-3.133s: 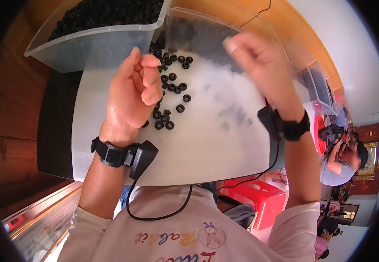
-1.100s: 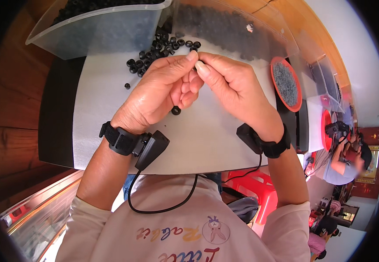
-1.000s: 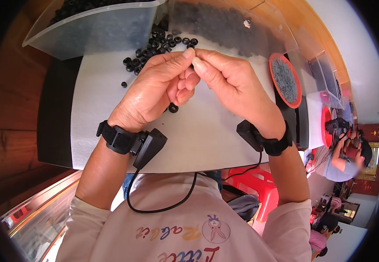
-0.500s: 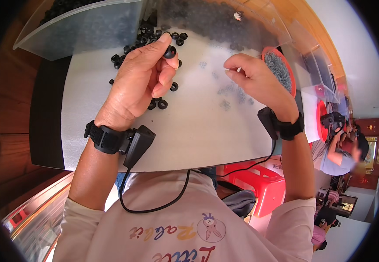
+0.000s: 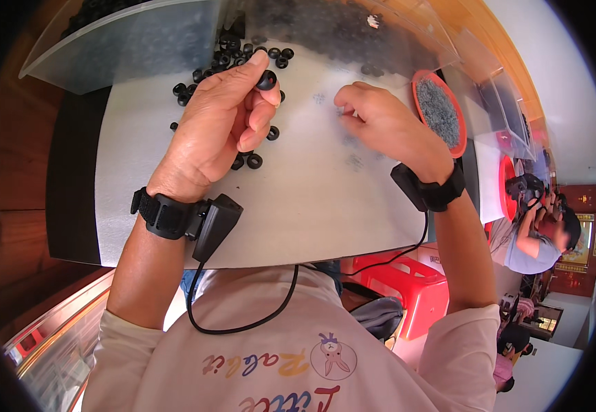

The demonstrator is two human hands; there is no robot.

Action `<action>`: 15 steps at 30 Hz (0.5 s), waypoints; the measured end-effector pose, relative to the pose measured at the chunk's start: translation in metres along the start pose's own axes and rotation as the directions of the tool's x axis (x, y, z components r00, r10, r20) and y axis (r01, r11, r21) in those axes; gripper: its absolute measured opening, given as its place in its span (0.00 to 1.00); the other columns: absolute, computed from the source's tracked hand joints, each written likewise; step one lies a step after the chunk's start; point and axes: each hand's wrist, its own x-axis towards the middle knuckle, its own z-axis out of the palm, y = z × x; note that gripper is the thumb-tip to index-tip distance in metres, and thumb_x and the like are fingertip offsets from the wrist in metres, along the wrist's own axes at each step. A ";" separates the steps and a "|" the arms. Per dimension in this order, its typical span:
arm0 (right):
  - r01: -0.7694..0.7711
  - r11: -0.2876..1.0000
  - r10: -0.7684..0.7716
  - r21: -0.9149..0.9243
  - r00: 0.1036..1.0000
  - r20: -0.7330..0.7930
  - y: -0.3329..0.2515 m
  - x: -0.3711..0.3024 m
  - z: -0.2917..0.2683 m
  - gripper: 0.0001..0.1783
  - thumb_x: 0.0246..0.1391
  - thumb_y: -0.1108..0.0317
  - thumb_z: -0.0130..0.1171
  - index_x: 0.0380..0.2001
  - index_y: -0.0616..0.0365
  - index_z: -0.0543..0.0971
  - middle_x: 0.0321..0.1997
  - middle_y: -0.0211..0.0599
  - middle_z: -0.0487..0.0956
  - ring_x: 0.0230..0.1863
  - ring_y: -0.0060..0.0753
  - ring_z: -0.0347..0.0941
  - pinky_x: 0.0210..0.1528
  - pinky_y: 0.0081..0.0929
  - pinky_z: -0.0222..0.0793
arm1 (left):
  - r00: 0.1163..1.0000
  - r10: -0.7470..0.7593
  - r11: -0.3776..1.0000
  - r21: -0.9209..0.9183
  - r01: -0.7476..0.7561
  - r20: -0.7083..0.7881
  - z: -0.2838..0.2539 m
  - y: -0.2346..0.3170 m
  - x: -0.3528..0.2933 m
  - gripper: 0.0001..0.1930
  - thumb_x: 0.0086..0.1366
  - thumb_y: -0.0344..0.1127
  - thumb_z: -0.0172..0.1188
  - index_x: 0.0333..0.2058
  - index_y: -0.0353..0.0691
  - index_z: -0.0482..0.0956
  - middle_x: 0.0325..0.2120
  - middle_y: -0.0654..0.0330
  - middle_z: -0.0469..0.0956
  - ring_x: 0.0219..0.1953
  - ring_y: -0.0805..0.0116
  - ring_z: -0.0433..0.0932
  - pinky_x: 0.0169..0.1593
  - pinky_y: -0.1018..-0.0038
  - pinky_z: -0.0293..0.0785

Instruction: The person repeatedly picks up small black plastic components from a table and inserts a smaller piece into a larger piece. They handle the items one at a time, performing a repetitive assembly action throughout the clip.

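My left hand (image 5: 205,134) pinches a round black part with a hole (image 5: 266,80) between thumb and forefinger, the other fingers curled in. More black rings (image 5: 254,161) lie under and around this hand on the white mat (image 5: 298,220). To the right, my right hand (image 5: 390,127) hovers over the mat, thumb and forefinger brought together. Whatever is in that pinch is too small to make out. Tiny pale translucent pieces (image 5: 354,163) are scattered in small clusters beneath and beside it.
An orange-red dish (image 5: 418,86) of tiny grey-blue pieces stands right of my right hand. Clear plastic bins (image 5: 126,58) of black parts line the far side. A red stool (image 5: 414,295) is below the table edge. Another person (image 5: 535,240) sits at far right.
My right hand has moved left, away from the dish and toward my left hand. My left hand stays nearly still with the black ring in its fingers.
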 end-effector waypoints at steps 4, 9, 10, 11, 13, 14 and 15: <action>-0.011 0.998 0.010 -0.056 1.000 -0.012 0.000 0.002 0.000 0.11 0.53 0.78 0.56 0.41 0.65 0.78 0.37 0.49 0.78 0.36 0.50 0.75 0.39 0.40 0.71 | 1.000 0.001 1.000 -0.003 -0.001 -0.004 -0.001 0.001 0.001 0.24 0.78 0.53 0.50 0.29 0.41 0.77 0.15 0.68 0.68 0.14 0.79 0.58 0.18 0.81 0.54; 0.009 0.978 0.013 0.209 0.995 -0.102 -0.007 -0.002 -0.021 0.14 0.56 0.80 0.57 0.46 0.60 0.79 0.31 0.30 0.74 0.30 0.21 0.70 0.32 0.23 0.67 | 1.000 0.007 1.000 -0.004 -0.007 0.006 -0.001 0.000 0.001 0.24 0.79 0.52 0.49 0.29 0.41 0.77 0.14 0.68 0.67 0.14 0.79 0.58 0.19 0.81 0.55; -0.014 0.979 0.037 0.202 0.993 -0.113 -0.013 -0.004 -0.027 0.13 0.57 0.80 0.56 0.45 0.60 0.79 0.30 0.29 0.73 0.29 0.20 0.69 0.32 0.22 0.66 | 1.000 0.003 1.000 -0.003 -0.003 0.012 0.000 0.001 0.001 0.24 0.79 0.52 0.49 0.29 0.41 0.77 0.14 0.68 0.67 0.14 0.79 0.58 0.19 0.81 0.55; -0.031 0.980 0.055 0.197 0.991 -0.121 -0.022 -0.004 -0.034 0.13 0.57 0.80 0.56 0.45 0.59 0.80 0.30 0.28 0.73 0.29 0.18 0.69 0.32 0.20 0.66 | 1.000 0.001 1.000 -0.002 -0.001 0.012 -0.001 0.001 0.000 0.24 0.79 0.52 0.49 0.29 0.41 0.77 0.14 0.68 0.67 0.14 0.79 0.58 0.19 0.81 0.55; -0.067 0.968 0.102 0.243 0.986 -0.135 -0.036 -0.004 -0.046 0.12 0.57 0.78 0.57 0.44 0.59 0.80 0.30 0.29 0.75 0.29 0.21 0.70 0.32 0.22 0.66 | 1.000 0.009 1.000 -0.008 -0.009 0.004 -0.001 0.001 0.000 0.24 0.79 0.52 0.49 0.29 0.41 0.78 0.14 0.68 0.67 0.14 0.79 0.58 0.19 0.81 0.55; -0.086 0.952 0.131 0.293 0.982 -0.139 -0.040 -0.004 -0.051 0.11 0.57 0.77 0.58 0.44 0.60 0.80 0.31 0.33 0.76 0.29 0.25 0.72 0.32 0.25 0.68 | 1.000 0.013 1.000 -0.010 -0.013 0.000 -0.001 0.000 0.000 0.24 0.79 0.52 0.49 0.29 0.41 0.78 0.14 0.68 0.67 0.14 0.79 0.58 0.19 0.81 0.55; -0.103 0.934 0.160 0.343 0.977 -0.142 -0.043 -0.003 -0.053 0.11 0.56 0.75 0.59 0.44 0.60 0.81 0.32 0.36 0.78 0.29 0.28 0.73 0.32 0.28 0.70 | 1.000 0.012 1.000 -0.013 -0.012 -0.001 -0.003 0.000 0.000 0.24 0.79 0.52 0.49 0.29 0.41 0.78 0.14 0.68 0.67 0.14 0.79 0.58 0.19 0.81 0.55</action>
